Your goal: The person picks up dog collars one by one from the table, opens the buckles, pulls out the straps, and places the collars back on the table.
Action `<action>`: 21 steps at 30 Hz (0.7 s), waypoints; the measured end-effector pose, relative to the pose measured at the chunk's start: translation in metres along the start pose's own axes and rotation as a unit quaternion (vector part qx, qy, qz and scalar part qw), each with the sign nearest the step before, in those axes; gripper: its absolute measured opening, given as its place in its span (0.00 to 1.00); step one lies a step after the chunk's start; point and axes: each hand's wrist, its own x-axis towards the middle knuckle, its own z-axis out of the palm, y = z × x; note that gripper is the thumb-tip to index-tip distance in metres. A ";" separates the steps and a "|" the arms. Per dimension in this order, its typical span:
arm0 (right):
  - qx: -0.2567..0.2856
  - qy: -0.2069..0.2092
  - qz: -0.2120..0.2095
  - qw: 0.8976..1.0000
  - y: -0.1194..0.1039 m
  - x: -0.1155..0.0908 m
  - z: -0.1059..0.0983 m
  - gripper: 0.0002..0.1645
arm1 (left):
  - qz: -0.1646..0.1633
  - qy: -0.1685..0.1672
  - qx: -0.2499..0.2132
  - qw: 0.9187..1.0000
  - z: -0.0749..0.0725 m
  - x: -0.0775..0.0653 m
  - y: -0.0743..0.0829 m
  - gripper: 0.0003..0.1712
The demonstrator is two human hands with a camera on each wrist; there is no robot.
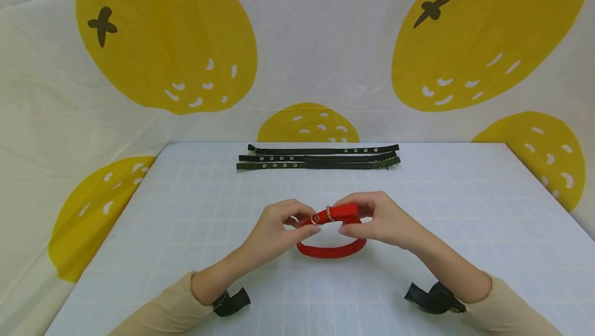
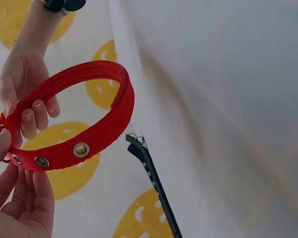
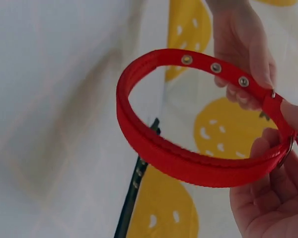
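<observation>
A red collar (image 1: 331, 252), fastened into a loop, is held up between both hands over the front middle of the table. My left hand (image 1: 277, 226) pinches it between thumb and fingers near the D-ring (image 1: 315, 220). On the other side of the metal buckle (image 1: 329, 214), my right hand (image 1: 382, 220) grips the band, thumb below and fingers behind. Metal eyelets (image 2: 81, 149) run along the strap in the left wrist view. From the right wrist, the smooth lower band (image 3: 188, 167) curves toward the right fingers. The collar's strap partly hides the right fingertips.
Three dark straps with eyelets (image 1: 321, 158) lie side by side along the far edge of the pale checked table (image 1: 186, 207). A white cloth with yellow fruit shapes (image 1: 321, 46) hangs behind. Black bands (image 1: 231, 303) show at both wrists.
</observation>
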 end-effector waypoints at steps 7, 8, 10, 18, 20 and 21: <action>-0.032 0.050 -0.007 0.998 -0.006 -0.001 0.004 0.09 | 0.038 0.005 0.016 0.999 0.002 0.000 0.003 0.10; -0.041 0.058 -0.019 0.997 -0.007 -0.002 0.004 0.09 | 0.042 0.007 0.017 0.999 0.002 -0.001 0.003 0.10; -0.056 0.072 -0.038 0.995 -0.007 -0.003 0.004 0.08 | 0.047 0.010 0.020 0.999 0.001 -0.001 0.004 0.10; -0.068 0.089 -0.046 0.993 -0.011 -0.007 0.002 0.10 | 0.046 0.005 0.027 0.999 -0.001 -0.006 0.006 0.15; -0.066 0.089 -0.040 0.993 -0.011 -0.007 0.002 0.09 | 0.043 0.002 0.033 0.999 -0.001 -0.007 0.007 0.16; -0.068 0.089 -0.039 0.993 -0.011 -0.008 0.001 0.09 | 0.042 0.001 0.035 0.999 -0.002 -0.008 0.007 0.17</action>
